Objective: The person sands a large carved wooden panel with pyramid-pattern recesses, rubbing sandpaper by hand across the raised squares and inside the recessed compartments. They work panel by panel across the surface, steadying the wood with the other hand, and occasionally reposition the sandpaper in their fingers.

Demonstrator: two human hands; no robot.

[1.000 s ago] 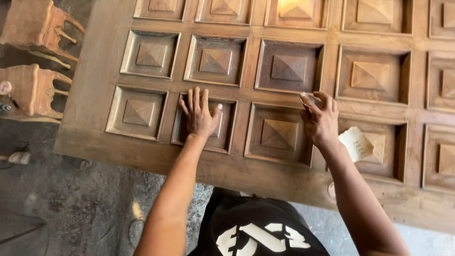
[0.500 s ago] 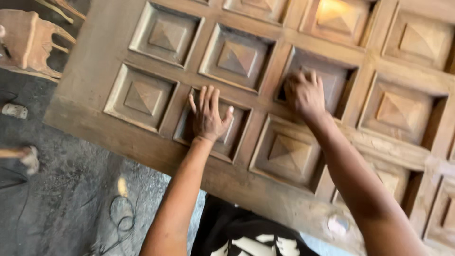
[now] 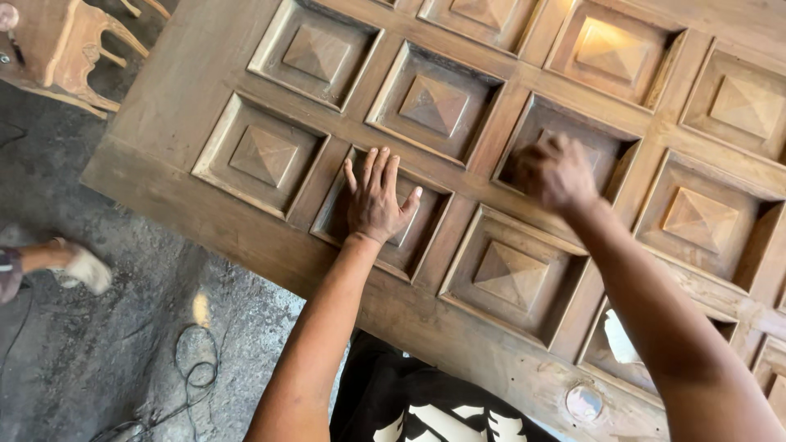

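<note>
Pressing our left hand (image 3: 377,200) flat, fingers spread, we steady the wooden panelled door (image 3: 205,82); our blurred right hand (image 3: 557,172) curls in a farther recess, grip unclear.

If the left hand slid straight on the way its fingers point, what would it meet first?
The left hand lies flat, fingers toward the far edge of the door. It would likely meet first the raised wooden rail just beyond its fingertips, then the next square panel.

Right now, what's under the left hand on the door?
The left hand lies flat on a recessed square panel of the wooden door. The panel's frame shows around it; the raised pyramid centre is mostly covered by the palm.
</note>
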